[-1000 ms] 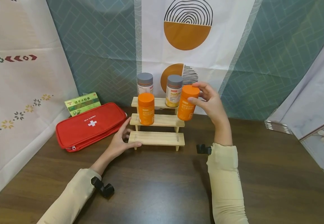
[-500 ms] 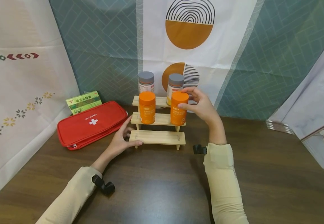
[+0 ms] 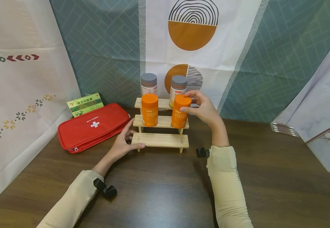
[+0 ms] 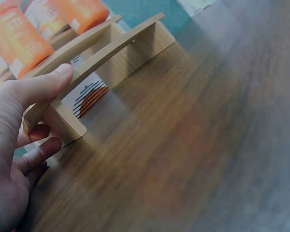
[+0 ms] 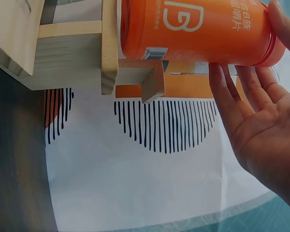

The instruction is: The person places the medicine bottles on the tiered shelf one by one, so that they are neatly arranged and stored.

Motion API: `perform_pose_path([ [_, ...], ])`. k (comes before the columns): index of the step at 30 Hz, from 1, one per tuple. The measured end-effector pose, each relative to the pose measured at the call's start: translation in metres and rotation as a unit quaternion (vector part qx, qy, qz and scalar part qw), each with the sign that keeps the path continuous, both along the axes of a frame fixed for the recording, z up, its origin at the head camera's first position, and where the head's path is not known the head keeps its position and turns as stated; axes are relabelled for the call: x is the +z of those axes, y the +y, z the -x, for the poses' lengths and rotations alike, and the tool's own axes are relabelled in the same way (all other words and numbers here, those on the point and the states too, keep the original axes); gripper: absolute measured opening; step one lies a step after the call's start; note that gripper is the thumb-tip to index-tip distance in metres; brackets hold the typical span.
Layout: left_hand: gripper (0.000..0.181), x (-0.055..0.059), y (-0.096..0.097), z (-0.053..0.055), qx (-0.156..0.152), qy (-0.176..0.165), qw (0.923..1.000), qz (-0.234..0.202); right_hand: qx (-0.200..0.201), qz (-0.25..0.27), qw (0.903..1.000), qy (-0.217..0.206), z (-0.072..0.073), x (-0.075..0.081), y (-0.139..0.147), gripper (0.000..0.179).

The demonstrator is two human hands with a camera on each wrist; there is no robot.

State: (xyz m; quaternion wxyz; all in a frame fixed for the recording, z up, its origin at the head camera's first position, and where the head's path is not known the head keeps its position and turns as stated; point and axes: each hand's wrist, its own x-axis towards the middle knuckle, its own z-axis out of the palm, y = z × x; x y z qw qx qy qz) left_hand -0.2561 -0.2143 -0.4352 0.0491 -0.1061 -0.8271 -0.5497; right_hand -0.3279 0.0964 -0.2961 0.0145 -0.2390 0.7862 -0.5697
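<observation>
A three-step wooden display stand [image 3: 160, 140] sits at the back of the table. My left hand [image 3: 121, 144] grips the left end of its lowest step; the left wrist view shows the thumb [image 4: 43, 84] on top and the fingers lower down. With my right hand [image 3: 206, 109] I hold an orange pill bottle [image 3: 179, 115] near its lid, at the middle step's right end. In the right wrist view the bottle's base is right at the step board [image 5: 109, 43]. Another orange bottle [image 3: 150, 110] stands at that step's left end. Two grey-lidded bottles, one left [image 3: 149, 81] and one right [image 3: 178, 82], stand on the top step, partly hidden.
To the left of the stand lies a red first-aid pouch [image 3: 94, 126], with a green medicine box [image 3: 85, 104] behind it. A patterned cloth backdrop [image 3: 119, 63] rises close behind the stand. A flat metallic piece [image 3: 284, 129] lies at the far right.
My right hand has brought the orange bottle left and down, from beside the top step to the middle step's right end. My left hand has stayed on the stand.
</observation>
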Motion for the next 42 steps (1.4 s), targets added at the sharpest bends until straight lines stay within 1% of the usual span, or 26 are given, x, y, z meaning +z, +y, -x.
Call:
perform_pose_path([
  [15, 0.107, 0.0001, -0.0006, 0.0004, 0.0, 0.004, 1.0, 0.004, -0.008, -0.018, 0.9997, 0.012, 0.0031, -0.0024, -0.0039, 0.047],
  [24, 0.108, -0.0004, -0.0002, 0.0004, -0.003, 0.005, 1.0, 0.001, -0.008, -0.009, 0.9998, 0.015, 0.0038, -0.0043, -0.0058, 0.046],
  [32, 0.108, -0.0005, -0.0002, 0.0002, -0.002, 0.003, 1.0, 0.002, -0.014, -0.015, 0.9996, 0.022, 0.0058, -0.0075, -0.0054, 0.044],
  [42, 0.108, -0.0014, -0.0003, 0.0002, -0.002, 0.009, 1.0, -0.002, -0.021, -0.025, 0.9989, 0.033, 0.0051, -0.009, -0.0062, 0.044],
])
